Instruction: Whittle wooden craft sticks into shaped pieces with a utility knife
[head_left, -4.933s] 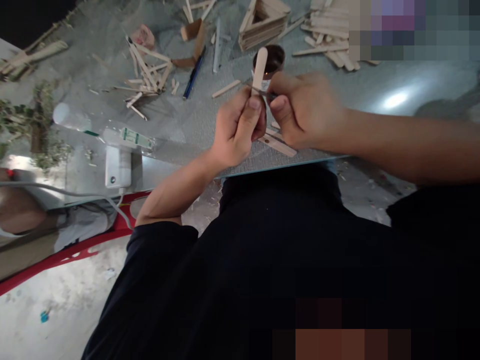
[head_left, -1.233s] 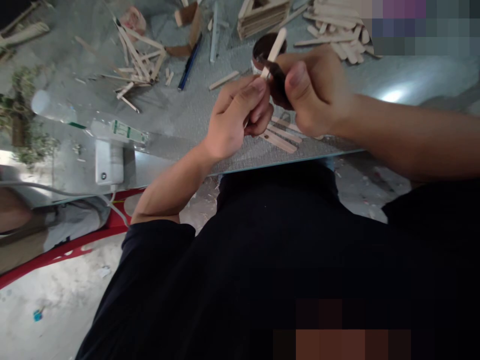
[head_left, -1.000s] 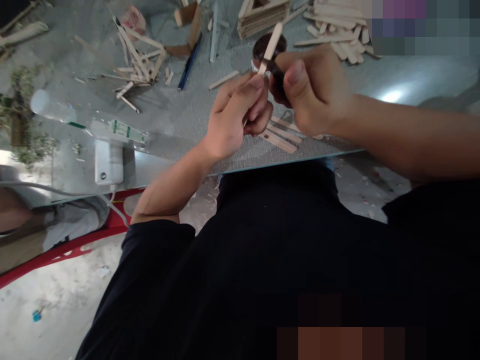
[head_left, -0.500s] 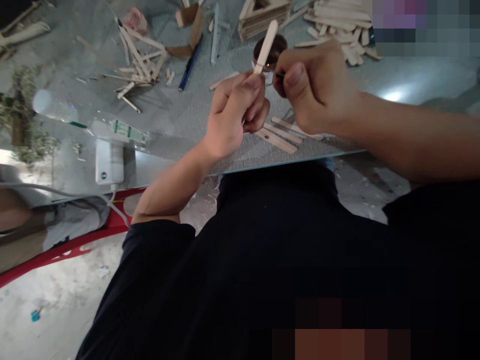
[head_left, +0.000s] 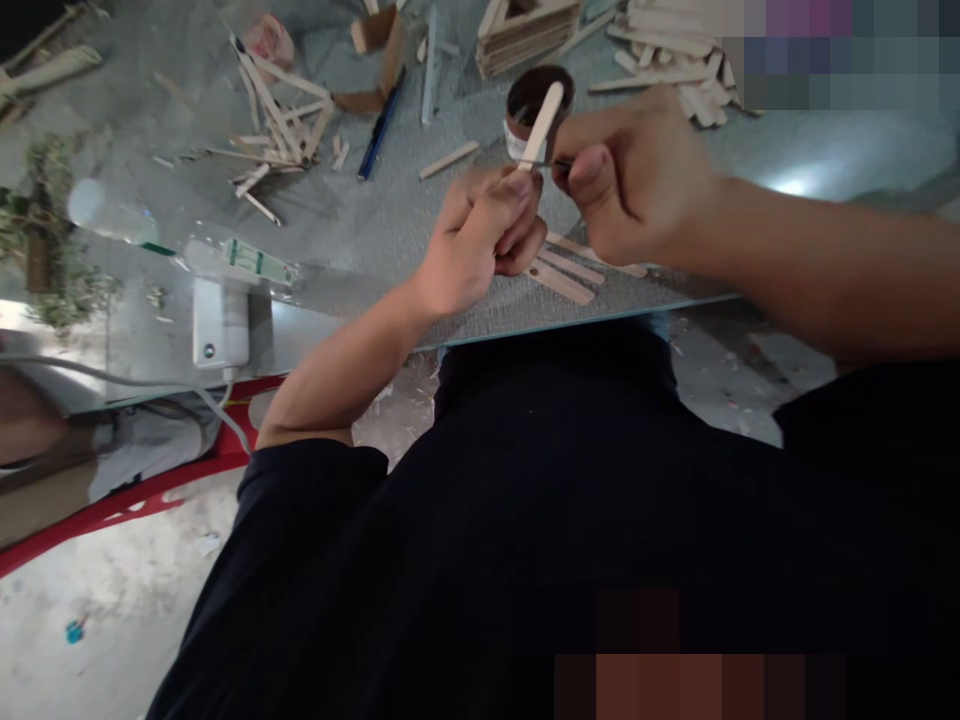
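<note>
My left hand (head_left: 487, 230) is closed round the lower part of a wooden craft stick (head_left: 544, 120), which points up and slightly right. My right hand (head_left: 630, 170) is closed on a thin dark blade (head_left: 541, 164), whose tip lies across the stick just above my left thumb. Its handle is mostly hidden in my fingers. Behind the stick stands a dark round jar (head_left: 517, 100) with a white label. Several loose craft sticks (head_left: 562, 280) lie on the table below my hands, partly covered by them.
A stacked stick frame (head_left: 529, 40) and a stick pile (head_left: 667, 45) lie at the back. To the left are broken sticks (head_left: 281, 125), a blue pen (head_left: 381, 130), a plastic bottle (head_left: 240, 262) and a white power bank (head_left: 220, 325) with its cable. The glass table's edge (head_left: 585, 322) runs before my body.
The craft stick and my left hand have moved slightly down and to the right. The blade now shows across the stick; earlier it was mostly hidden by my right hand.
</note>
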